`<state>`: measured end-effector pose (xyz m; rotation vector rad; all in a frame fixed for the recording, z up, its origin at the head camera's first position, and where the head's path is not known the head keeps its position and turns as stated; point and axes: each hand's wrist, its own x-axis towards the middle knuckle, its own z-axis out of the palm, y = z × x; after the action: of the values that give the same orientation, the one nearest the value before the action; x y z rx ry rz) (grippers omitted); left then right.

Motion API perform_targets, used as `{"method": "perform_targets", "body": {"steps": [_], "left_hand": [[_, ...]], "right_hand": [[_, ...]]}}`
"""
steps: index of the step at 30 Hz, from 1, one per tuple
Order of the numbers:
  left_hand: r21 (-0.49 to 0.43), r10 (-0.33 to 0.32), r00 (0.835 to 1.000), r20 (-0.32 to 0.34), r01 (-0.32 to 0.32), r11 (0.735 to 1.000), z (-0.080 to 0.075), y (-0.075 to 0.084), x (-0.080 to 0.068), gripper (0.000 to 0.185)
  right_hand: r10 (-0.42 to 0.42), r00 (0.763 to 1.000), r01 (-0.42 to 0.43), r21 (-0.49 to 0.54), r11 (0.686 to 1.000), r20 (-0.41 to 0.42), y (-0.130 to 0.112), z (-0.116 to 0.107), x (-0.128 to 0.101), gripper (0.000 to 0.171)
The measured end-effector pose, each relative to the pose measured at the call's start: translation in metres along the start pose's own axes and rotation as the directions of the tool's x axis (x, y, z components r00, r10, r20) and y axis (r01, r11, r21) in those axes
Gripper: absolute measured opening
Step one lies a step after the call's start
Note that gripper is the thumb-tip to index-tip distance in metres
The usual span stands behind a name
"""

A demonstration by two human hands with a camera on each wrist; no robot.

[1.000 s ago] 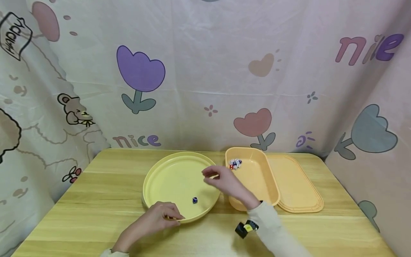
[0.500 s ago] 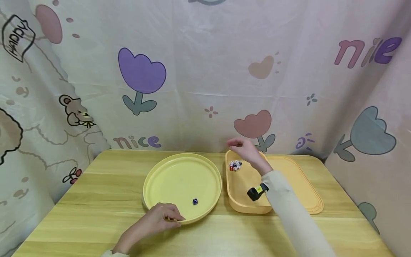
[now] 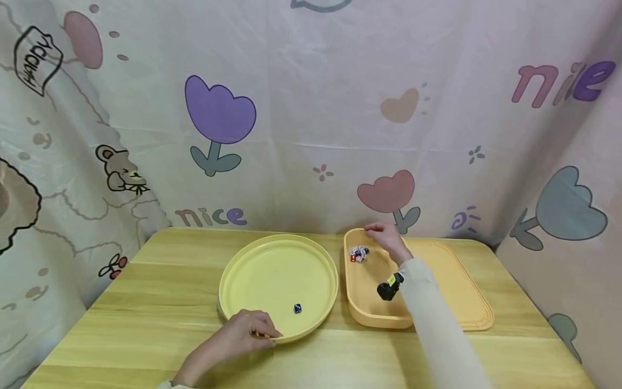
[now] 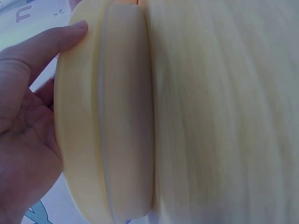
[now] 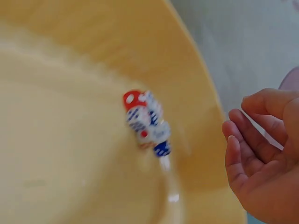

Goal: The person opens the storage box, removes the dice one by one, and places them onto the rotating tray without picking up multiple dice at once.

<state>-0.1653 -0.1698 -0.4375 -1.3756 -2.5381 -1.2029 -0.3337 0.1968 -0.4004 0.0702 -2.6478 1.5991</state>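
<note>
My left hand [image 3: 248, 330] holds the near rim of a round yellow tray [image 3: 228, 270]; in the left wrist view the thumb lies on the tray's outer side wall [image 4: 126, 112]. One dark blue die [image 3: 297, 308] lies in the tray near its front. Over the far end of a rectangular orange container [image 3: 362, 320] hovers my right hand [image 3: 387, 239], its fingers loosely bent. Between those fingertips no object shows in the right wrist view. Inside the container, a cluster of white, blue and red dice [image 5: 147, 121] sits against the left wall, beside the hand.
An orange lid [image 3: 459, 286] lies flat on the wooden table [image 3: 160, 292], to the right of the container and partly hidden by the right sleeve. Behind the table hangs a patterned curtain [image 3: 291, 119]. The right wrist wears a small black camera [image 3: 389, 288].
My right hand has moved from above the round tray's right rim to the container's far end, then dipped slightly lower. The left hand keeps its place on the tray rim.
</note>
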Motion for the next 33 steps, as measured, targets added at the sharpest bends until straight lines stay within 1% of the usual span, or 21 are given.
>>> {"method": "perform_targets", "body": {"steps": [4,7,13,14,21,27,33], "left_hand": [[0.005,0.004,1.000,0.000,-0.004,1.000,0.000,0.000,-0.001,0.009],[0.003,0.006,1.000,-0.001,-0.006,1.000,0.000,0.000,-0.001,0.009],[-0.012,0.027,0.999,-0.016,-0.027,1.000,0.001,0.000,-0.001,0.008],[-0.013,0.032,0.999,-0.019,-0.032,0.999,0.002,-0.001,-0.001,0.009],[-0.012,0.044,0.999,-0.025,-0.044,0.999,0.003,-0.003,-0.001,0.010],[-0.004,0.032,0.999,-0.020,-0.032,0.999,0.002,-0.002,-0.001,0.009],[0.005,0.017,1.000,-0.016,-0.017,1.000,0.002,-0.001,0.000,0.009]], "right_hand": [[0.046,0.999,-0.046,0.003,0.999,0.009,0.013,0.003,0.001,0.026],[0.055,0.998,-0.055,0.000,0.999,0.009,0.021,0.006,0.000,0.025],[0.074,0.997,-0.074,0.071,0.995,0.010,0.036,0.011,0.001,0.025],[0.088,0.996,-0.088,0.084,0.993,0.010,0.039,0.012,0.000,0.026],[0.113,0.994,-0.112,0.051,0.992,-0.015,0.047,0.016,-0.001,0.028],[0.118,0.992,-0.117,0.033,0.993,-0.045,0.048,0.019,0.000,0.026],[0.096,0.994,-0.100,-0.067,0.993,-0.060,0.049,0.021,0.004,0.020]]}}
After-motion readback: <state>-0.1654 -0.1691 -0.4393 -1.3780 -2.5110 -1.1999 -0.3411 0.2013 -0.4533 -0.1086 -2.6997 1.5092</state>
